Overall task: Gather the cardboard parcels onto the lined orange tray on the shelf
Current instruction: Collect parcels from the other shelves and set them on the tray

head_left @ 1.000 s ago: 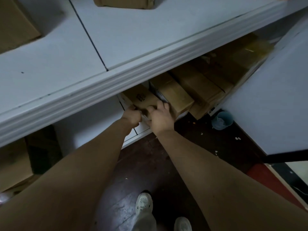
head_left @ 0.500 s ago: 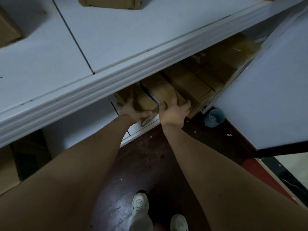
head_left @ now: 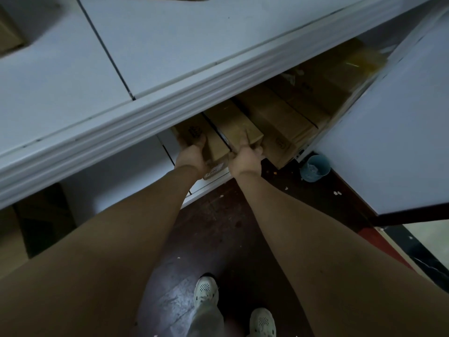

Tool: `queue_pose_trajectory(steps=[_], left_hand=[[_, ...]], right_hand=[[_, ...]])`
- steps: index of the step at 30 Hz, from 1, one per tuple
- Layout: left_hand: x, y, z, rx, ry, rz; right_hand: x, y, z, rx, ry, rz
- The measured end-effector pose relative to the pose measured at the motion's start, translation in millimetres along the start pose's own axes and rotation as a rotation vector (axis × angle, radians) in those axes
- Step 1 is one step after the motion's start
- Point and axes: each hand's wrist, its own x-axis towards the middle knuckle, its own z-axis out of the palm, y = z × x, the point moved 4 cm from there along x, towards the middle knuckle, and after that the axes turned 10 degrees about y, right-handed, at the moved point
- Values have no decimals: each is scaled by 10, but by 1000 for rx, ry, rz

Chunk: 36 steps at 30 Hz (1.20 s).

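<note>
left hand [head_left: 192, 156] grips the near end of box 1 [head_left: 215, 145]; fingers curl over its top face, hand closed tight on it; my read is that it grips at the end because that's the only part clear of the overhang.

right hand [head_left: 245, 159] grips the near end of box 2 [head_left: 233, 120]; 1 finger [head_left: 245, 138] lies straight along the top, the rest wrap the end; the straight finger looks like a steadying guide, judgement only.

so 1 box per hand, both hands closed on cardboard, neither free.

box 1 and box 2 lie side by side, long sides touching, on the lower shelf [head_left: 209, 187]; box 1's labelled end [head_left: 213, 170] juts past the shelf edge, box 2's less so; judged: both are being drawn straight out, since the packing leaves no room to lift them.

box 3 [head_left: 274, 117] sits just right of box 2, touching it; more boxes [head_left: 325, 79] fill the row to the right, dim, count unclear.

top shelf [head_left: 170, 45] overhangs the row and hides the boxes' far ends; 1 more box [head_left: 9, 37] sits on top at the left.

tray: not in view, can't say where it is; no parcel seen on it.

open door [head_left: 401, 117] is on the right, bucket [head_left: 314, 166] on the floor below it; the door limits swing to the right, so pull toward the body, then raise.

risk: a 1-handed grip on a long box, so the far end may drop as it clears the shelf.
</note>
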Motion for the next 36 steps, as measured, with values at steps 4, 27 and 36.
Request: queue_pose_trajectory(steps=[4, 27, 36], left_hand=[[-148, 5, -39, -30, -56, -77], [-2319, 1152, -2314, -39, 394, 89], [-2241, 367, -3207, 34, 559, -52]], right_hand=[[-99, 34, -145, 27, -25, 56], [-1741, -1323, -2176, 101, 96, -533], [-1999, -2346, -1730, 76, 6, -707]])
